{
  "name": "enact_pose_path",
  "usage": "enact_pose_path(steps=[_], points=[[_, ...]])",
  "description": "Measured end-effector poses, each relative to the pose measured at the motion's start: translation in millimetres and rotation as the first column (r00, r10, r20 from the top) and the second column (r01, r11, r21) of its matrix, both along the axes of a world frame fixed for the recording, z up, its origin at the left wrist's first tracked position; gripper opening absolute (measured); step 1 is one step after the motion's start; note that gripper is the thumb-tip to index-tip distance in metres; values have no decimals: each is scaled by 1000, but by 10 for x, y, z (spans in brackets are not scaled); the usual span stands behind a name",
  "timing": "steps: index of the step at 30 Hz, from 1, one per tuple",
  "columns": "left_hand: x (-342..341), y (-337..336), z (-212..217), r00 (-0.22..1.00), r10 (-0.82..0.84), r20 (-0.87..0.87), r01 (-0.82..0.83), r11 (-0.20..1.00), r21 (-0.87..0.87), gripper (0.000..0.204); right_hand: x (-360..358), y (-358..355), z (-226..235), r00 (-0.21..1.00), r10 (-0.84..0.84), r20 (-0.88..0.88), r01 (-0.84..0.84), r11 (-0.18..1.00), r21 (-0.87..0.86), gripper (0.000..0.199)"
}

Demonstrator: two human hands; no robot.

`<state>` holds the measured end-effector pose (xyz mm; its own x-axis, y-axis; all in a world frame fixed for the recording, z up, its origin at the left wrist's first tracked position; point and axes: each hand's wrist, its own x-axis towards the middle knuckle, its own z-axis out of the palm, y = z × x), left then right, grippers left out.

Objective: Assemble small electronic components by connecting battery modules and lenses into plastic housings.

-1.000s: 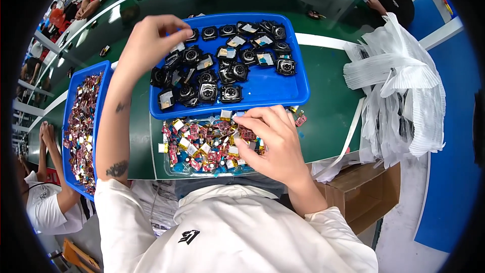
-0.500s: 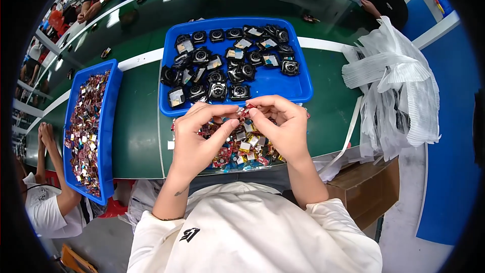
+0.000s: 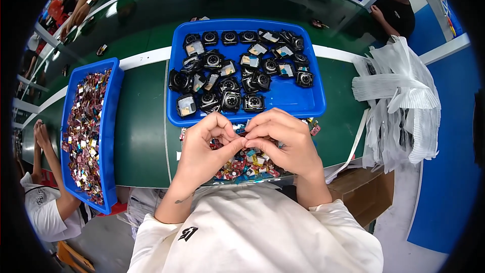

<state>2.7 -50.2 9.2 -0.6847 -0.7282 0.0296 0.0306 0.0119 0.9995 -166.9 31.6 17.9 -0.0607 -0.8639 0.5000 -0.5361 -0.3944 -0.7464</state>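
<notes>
My left hand (image 3: pixel 206 150) and my right hand (image 3: pixel 289 145) meet fingertip to fingertip above a pile of small red, yellow and silver electronic parts (image 3: pixel 258 168) at the table's near edge. Both are closed in a pinch; whatever lies between the fingertips is too small and covered to make out. Just beyond my hands, a blue tray (image 3: pixel 319 102) holds black watch-like housings (image 3: pixel 231 100) in loose rows. Some show a round dark back, others a pale rectangular face. My hands hide part of the pile.
To the left, a second blue tray (image 3: pixel 114 91) is heaped with similar small parts. White foam sleeves (image 3: pixel 399 88) hang at the right, above a cardboard box (image 3: pixel 361 197). Behind the tray runs a green conveyor (image 3: pixel 212 2) with scattered pieces. Co-workers (image 3: pixel 396 12) sit around it.
The fingertips have drawn together, and the small red part seen between them earlier is now covered. The view has shifted slightly. The co-worker's arms at far left reach lower over the conveyor.
</notes>
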Motion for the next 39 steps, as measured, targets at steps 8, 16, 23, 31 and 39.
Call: enact_pose_path(steps=[8, 16, 23, 31, 39], points=[[24, 41, 19, 996, -37, -76, 56, 962, 269, 26, -28, 63, -26, 996, 72, 46, -74, 997, 37, 12], [87, 48, -53, 938, -208, -276, 306, 871, 385, 10, -16, 196, -185, 831, 136, 539, -201, 978, 63, 4], [65, 123, -70, 820, -188, -541, 513, 662, 546, 18, 13, 277, -216, 827, 92, 555, -106, 994, -7, 8], [91, 198, -94, 908, -140, -396, 294, 884, 363, 30, 14, 239, -184, 900, 71, 429, -58, 997, -42, 11], [116, 271, -41, 983, -78, -167, 95, 990, 101, 26, 69, 279, -137, 888, 37, 459, -87, 992, 89, 16]])
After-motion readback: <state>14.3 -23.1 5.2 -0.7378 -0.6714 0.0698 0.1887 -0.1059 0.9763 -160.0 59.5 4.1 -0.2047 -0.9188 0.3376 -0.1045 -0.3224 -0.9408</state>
